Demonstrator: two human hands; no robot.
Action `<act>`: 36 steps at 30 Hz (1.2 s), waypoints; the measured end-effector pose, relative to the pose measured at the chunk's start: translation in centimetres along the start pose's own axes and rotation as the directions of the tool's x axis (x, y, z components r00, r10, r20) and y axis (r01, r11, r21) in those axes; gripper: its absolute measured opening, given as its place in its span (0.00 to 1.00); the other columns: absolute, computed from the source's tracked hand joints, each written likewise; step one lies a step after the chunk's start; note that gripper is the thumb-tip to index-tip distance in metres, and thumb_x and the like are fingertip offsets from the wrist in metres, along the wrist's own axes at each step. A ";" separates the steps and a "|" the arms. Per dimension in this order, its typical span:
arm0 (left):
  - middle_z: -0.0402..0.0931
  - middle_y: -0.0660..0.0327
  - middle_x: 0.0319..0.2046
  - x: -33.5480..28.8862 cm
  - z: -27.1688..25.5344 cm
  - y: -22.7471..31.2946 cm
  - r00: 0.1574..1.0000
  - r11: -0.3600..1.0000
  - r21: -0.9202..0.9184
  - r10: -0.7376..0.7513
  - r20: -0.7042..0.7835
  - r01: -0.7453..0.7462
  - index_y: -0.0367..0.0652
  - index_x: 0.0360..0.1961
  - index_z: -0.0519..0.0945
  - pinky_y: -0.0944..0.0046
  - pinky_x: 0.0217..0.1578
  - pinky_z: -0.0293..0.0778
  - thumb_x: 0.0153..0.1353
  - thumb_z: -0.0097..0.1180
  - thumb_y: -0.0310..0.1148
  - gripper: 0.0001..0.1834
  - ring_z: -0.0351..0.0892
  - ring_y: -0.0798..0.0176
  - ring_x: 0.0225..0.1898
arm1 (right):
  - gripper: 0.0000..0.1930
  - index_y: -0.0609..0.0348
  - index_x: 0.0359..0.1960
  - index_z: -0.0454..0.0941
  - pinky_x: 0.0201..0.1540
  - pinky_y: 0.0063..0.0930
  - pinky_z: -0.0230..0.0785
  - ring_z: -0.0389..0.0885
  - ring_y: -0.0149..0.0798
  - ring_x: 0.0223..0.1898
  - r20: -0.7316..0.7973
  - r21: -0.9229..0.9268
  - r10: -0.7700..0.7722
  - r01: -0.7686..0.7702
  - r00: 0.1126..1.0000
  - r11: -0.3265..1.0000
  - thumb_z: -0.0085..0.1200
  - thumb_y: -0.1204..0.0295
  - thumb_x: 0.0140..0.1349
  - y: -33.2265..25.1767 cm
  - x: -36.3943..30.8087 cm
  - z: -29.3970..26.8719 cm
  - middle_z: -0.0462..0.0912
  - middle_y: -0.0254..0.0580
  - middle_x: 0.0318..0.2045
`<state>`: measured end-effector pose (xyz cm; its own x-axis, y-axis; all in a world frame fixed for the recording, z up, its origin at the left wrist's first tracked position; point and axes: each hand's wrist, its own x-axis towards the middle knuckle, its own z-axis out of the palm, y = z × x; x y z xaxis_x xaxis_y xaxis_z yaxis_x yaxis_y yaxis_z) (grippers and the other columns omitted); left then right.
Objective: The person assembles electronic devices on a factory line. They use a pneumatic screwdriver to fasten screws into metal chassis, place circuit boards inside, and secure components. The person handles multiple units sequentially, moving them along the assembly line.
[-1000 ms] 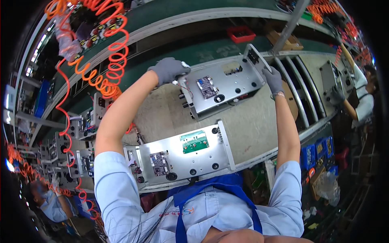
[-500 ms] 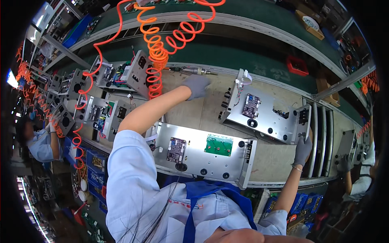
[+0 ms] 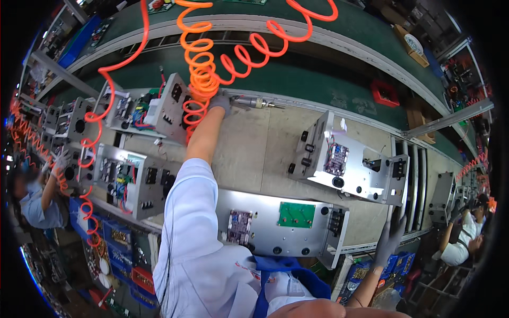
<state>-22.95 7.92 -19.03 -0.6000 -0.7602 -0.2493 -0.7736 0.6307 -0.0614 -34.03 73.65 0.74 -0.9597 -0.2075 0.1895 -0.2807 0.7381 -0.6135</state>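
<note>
My gloved left hand (image 3: 220,102) reaches to the back of the bench, beside the coiled orange air hose (image 3: 201,69) and the rear end of a pneumatic screwdriver (image 3: 257,102). Its fingers are partly hidden, so I cannot tell whether they grip the tool. My gloved right hand (image 3: 391,238) has its fingers stretched out, holding nothing, just below the right corner of a metal chassis (image 3: 366,183) with a dark circuit board (image 3: 337,159). Closer to my body lies another metal chassis (image 3: 265,204), carrying a dark board (image 3: 239,227) and a green board (image 3: 296,214).
More chassis with wired parts (image 3: 154,114) stand at the left. Metal rollers (image 3: 419,185) cross the bench at the right. A red bin (image 3: 384,94) sits at the back. Blue bins of small parts (image 3: 117,236) stand low at the left. Co-workers (image 3: 37,196) work at both sides.
My left hand has moved left along the screwdriver, from near its tip to its rear end by the hose. My right hand has come off the chassis corner and moved nearer my body.
</note>
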 end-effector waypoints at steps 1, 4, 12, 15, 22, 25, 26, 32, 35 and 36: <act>0.55 0.53 0.66 1.6 1.7 -2.2 1.000 1.000 -0.015 -0.016 0.016 0.017 0.41 0.63 0.61 0.52 0.64 0.59 0.56 0.54 0.39 0.33 0.56 0.50 0.67 | 0.29 0.66 0.66 0.53 0.66 0.35 0.51 0.60 0.46 0.65 -0.008 -0.020 0.042 -0.042 0.999 0.999 0.48 0.73 0.65 -0.9 -1.6 -0.7 0.58 0.56 0.65; 0.64 0.53 0.61 3.2 1.0 -1.8 0.982 0.996 0.052 0.058 0.182 -0.069 0.43 0.62 0.63 0.50 0.62 0.61 0.56 0.53 0.38 0.31 0.65 0.50 0.62 | 0.28 0.62 0.65 0.57 0.62 0.35 0.57 0.64 0.45 0.61 -0.126 0.007 0.153 -0.153 0.980 0.988 0.49 0.72 0.64 0.5 -6.4 -3.3 0.62 0.51 0.64; 0.76 0.50 0.50 -3.0 -6.4 1.7 0.983 0.983 -0.140 0.140 0.121 -0.123 0.44 0.53 0.74 0.50 0.51 0.70 0.51 0.57 0.48 0.30 0.76 0.49 0.51 | 0.27 0.64 0.64 0.59 0.58 0.34 0.62 0.69 0.43 0.58 -0.060 0.064 -0.053 0.057 0.997 0.996 0.47 0.76 0.62 -8.5 -4.7 -2.7 0.66 0.49 0.60; 0.80 0.50 0.43 -6.5 -9.4 2.4 0.974 0.974 -0.111 0.209 0.082 -0.200 0.45 0.48 0.78 0.50 0.45 0.73 0.49 0.59 0.55 0.30 0.79 0.48 0.46 | 0.27 0.63 0.62 0.62 0.57 0.33 0.64 0.71 0.42 0.57 0.045 0.206 -0.360 0.344 0.932 0.916 0.49 0.78 0.60 -13.8 -1.7 1.1 0.69 0.48 0.59; 0.81 0.51 0.36 -21.6 -19.3 3.8 0.902 0.910 0.033 0.414 -0.117 -0.414 0.51 0.46 0.80 0.51 0.36 0.76 0.51 0.57 0.55 0.26 0.81 0.48 0.38 | 0.31 0.60 0.61 0.61 0.56 0.41 0.64 0.69 0.53 0.56 0.358 0.430 -0.814 0.693 0.456 0.578 0.57 0.66 0.56 -22.7 -0.6 8.7 0.68 0.54 0.56; 0.81 0.52 0.37 -28.9 -23.9 3.5 0.867 0.872 0.065 0.489 -0.096 -0.485 0.51 0.45 0.79 0.51 0.33 0.75 0.50 0.57 0.55 0.26 0.81 0.48 0.37 | 0.45 0.65 0.66 0.52 0.60 0.45 0.57 0.66 0.58 0.58 0.309 0.355 -0.891 0.829 0.332 0.432 0.63 0.59 0.51 -23.0 -1.4 13.9 0.66 0.59 0.57; 0.81 0.53 0.36 -30.4 -25.1 3.9 0.885 0.881 0.126 0.464 -0.041 -0.457 0.50 0.46 0.79 0.50 0.32 0.76 0.50 0.57 0.56 0.27 0.81 0.48 0.36 | 0.47 0.68 0.66 0.50 0.61 0.44 0.57 0.64 0.60 0.59 0.223 0.316 -0.938 0.890 0.266 0.328 0.64 0.59 0.50 -23.5 -1.6 14.3 0.64 0.62 0.58; 0.80 0.51 0.34 -42.7 -30.9 1.7 0.848 0.838 0.127 0.527 0.064 -0.531 0.43 0.38 0.82 0.51 0.36 0.75 0.49 0.57 0.61 0.30 0.80 0.48 0.37 | 0.28 0.61 0.53 0.69 0.44 0.31 0.70 0.79 0.41 0.41 0.365 0.680 -0.898 0.588 0.248 0.438 0.63 0.74 0.49 -26.9 -6.2 13.1 0.79 0.48 0.40; 0.79 0.52 0.39 -45.8 -29.7 -2.4 0.720 0.755 0.231 0.655 -0.228 -0.614 0.46 0.45 0.80 0.54 0.42 0.73 0.50 0.59 0.56 0.28 0.78 0.50 0.42 | 0.22 0.63 0.48 0.71 0.36 0.25 0.69 0.77 0.32 0.31 0.564 0.736 -0.818 0.378 0.114 0.561 0.57 0.76 0.49 -25.9 -7.3 11.7 0.79 0.39 0.33; 0.78 0.53 0.41 -47.3 -28.6 -5.2 0.601 0.734 0.266 0.670 -0.436 -0.625 0.47 0.48 0.79 0.55 0.44 0.73 0.51 0.60 0.54 0.28 0.78 0.51 0.44 | 0.22 0.62 0.48 0.71 0.35 0.23 0.68 0.75 0.29 0.30 0.669 0.659 -0.738 0.391 0.086 0.643 0.56 0.76 0.49 -25.7 -7.6 10.6 0.78 0.36 0.31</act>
<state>3.62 36.12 20.68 -0.9677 -0.1027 0.2304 -0.1386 0.9795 -0.1458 -19.69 49.40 6.92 0.1164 -0.9922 -0.0441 -0.5639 -0.0295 -0.8253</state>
